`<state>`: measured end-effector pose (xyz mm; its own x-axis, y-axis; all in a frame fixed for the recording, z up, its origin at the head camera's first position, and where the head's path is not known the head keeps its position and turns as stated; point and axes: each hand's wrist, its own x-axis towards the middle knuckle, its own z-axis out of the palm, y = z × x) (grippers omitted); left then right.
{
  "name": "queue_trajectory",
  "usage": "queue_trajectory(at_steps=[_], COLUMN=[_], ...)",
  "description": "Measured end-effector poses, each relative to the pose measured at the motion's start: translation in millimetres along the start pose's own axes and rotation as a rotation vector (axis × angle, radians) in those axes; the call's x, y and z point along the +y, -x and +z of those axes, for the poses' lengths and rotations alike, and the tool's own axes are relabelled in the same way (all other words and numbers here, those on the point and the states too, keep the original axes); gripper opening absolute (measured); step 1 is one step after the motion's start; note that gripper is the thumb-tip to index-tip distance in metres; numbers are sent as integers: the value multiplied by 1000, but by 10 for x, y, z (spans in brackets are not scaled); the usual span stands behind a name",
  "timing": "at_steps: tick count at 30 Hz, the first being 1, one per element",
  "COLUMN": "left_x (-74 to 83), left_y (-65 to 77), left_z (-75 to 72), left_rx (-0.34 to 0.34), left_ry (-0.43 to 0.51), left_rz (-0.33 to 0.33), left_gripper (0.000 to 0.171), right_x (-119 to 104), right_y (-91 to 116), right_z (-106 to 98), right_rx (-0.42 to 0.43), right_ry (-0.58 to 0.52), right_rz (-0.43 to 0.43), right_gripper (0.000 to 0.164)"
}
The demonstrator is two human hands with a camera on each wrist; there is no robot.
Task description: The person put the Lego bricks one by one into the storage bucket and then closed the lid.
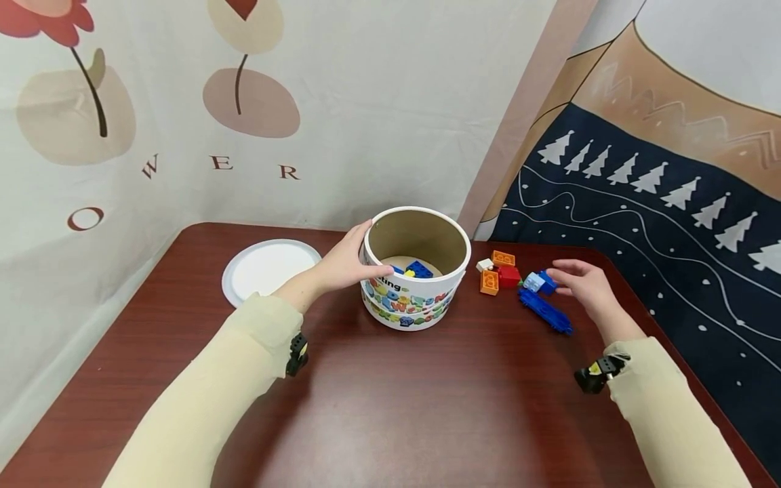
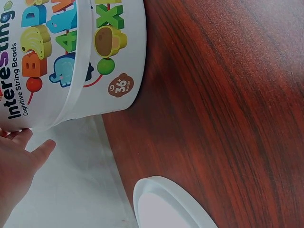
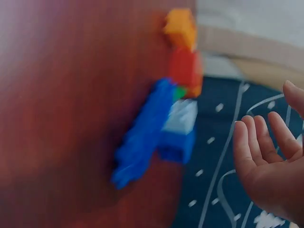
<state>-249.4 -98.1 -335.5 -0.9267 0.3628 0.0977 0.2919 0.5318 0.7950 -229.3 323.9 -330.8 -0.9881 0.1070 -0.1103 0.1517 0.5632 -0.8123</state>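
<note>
My left hand (image 1: 342, 263) holds a white bucket (image 1: 407, 305) at its left side, thumb over the rim and fingers spread along the wall. Colourful letters and animals are printed around the bucket; blue bricks (image 1: 418, 269) and a yellow piece lie inside. In the left wrist view, fingertips (image 2: 23, 137) rest right at the bucket's edge. My right hand (image 1: 579, 288) hovers beside a light blue brick (image 1: 533, 281) and a blue brick (image 1: 547, 282), its fingers loosely bent with nothing between them. A long, bumpy blue piece (image 3: 142, 133) lies just in front of these bricks.
Orange bricks (image 1: 489, 282), a red brick (image 1: 508, 276) and a small white brick (image 1: 485, 265) sit right of the bucket. A round white lid (image 1: 271, 271) lies to its left. Printed cloths hang behind and along the right edge of the brown table (image 1: 390, 407).
</note>
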Motion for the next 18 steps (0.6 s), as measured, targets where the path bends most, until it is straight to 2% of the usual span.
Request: queue_trajectory(at_steps=[7, 13, 18], left_x=[-7, -11, -17], left_y=[3, 0, -2], left_z=[-8, -2, 1], left_rx=[-6, -8, -7], left_ry=[5, 16, 15], left_rz=[-7, -6, -4], left_gripper=[99, 98, 98], right_x=[339, 496, 608], right_y=[34, 46, 39], right_z=[-44, -16, 13], right_rx=[-37, -47, -103], right_ry=[70, 134, 160], right_rz=[71, 110, 151], right_gripper=[67, 71, 72])
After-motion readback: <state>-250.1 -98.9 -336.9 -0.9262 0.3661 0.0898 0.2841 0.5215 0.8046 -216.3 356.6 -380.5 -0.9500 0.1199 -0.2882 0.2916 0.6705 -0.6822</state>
